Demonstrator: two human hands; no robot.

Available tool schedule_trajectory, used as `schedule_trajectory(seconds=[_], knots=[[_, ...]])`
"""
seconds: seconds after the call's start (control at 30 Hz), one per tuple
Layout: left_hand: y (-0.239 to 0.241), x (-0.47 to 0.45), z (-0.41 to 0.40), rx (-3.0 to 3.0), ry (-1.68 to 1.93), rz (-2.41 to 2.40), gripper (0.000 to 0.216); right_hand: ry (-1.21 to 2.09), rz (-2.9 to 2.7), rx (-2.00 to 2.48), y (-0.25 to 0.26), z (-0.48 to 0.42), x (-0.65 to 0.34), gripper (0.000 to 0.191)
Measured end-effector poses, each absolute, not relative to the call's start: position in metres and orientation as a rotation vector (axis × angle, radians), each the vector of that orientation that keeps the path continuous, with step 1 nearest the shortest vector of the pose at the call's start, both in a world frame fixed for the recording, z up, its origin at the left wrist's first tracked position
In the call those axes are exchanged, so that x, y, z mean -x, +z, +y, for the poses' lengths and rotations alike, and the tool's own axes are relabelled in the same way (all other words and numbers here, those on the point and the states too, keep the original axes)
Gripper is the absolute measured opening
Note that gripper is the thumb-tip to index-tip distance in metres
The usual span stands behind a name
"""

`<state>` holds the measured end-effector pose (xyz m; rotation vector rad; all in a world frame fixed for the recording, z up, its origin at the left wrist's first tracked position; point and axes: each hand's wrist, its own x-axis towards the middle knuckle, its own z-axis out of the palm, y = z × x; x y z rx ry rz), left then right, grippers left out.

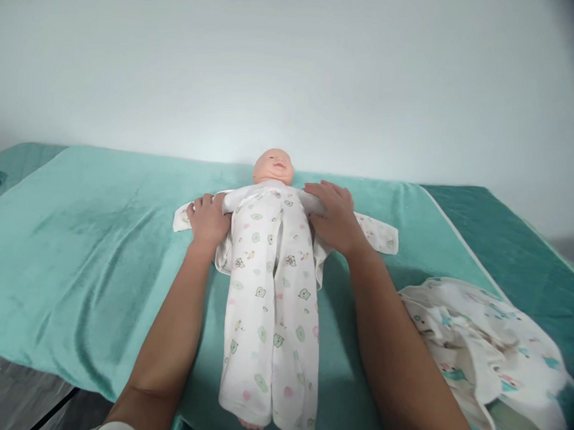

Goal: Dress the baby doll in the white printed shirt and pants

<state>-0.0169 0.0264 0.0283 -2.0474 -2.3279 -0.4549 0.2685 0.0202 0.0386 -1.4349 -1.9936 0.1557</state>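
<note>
A baby doll (273, 166) lies on its back on a teal blanket, head toward the wall. White printed trousers (259, 290) cover its legs and reach up to its chest; toes peek out at one leg's end. Its arms, in plain white sleeves, stretch to both sides. My left hand (208, 219) is closed around the end of the arm on the left. Around the arm on the right, my right hand (333, 216) is closed as well. Beneath the doll a white printed top (379, 233) lies spread, its sleeves sticking out past both hands.
On the right, a crumpled white printed cloth (490, 350) lies near my right forearm. The teal blanket (76, 250) covers the surface, with folds on the left. A darker green cover (518, 250) shows at the far right. Behind stands a pale wall (293, 69).
</note>
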Motion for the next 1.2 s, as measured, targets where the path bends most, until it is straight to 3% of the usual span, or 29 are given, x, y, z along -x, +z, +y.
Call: schedule_trajectory(seconds=[0.17, 0.37, 0.53, 0.67, 0.93, 1.2], knots=[[0.026, 0.017, 0.028, 2.045, -0.479, -2.315, 0.049, 0.341, -2.149, 1.164, 0.076, 0.016, -0.209, 0.049], [0.024, 0.018, 0.029, 2.056, -0.554, -2.318, 0.05, 0.2, -2.744, 1.445, 0.101, 0.052, -0.116, 0.03], [0.026, 0.019, 0.027, 2.06, -0.594, -2.314, 0.044, 0.065, -2.851, 1.615, 0.094, 0.066, -0.081, 0.039], [0.027, 0.022, 0.026, 2.093, -0.609, -2.322, 0.054, 0.05, -2.864, 1.613, 0.095, 0.067, -0.093, 0.044], [0.025, 0.029, 0.024, 2.062, -0.649, -2.454, 0.049, -0.165, -2.834, 1.624, 0.096, 0.069, -0.135, 0.042], [0.025, 0.03, 0.025, 2.061, -0.673, -2.475, 0.044, -0.115, -2.986, 1.446, 0.091, 0.063, -0.106, 0.037]])
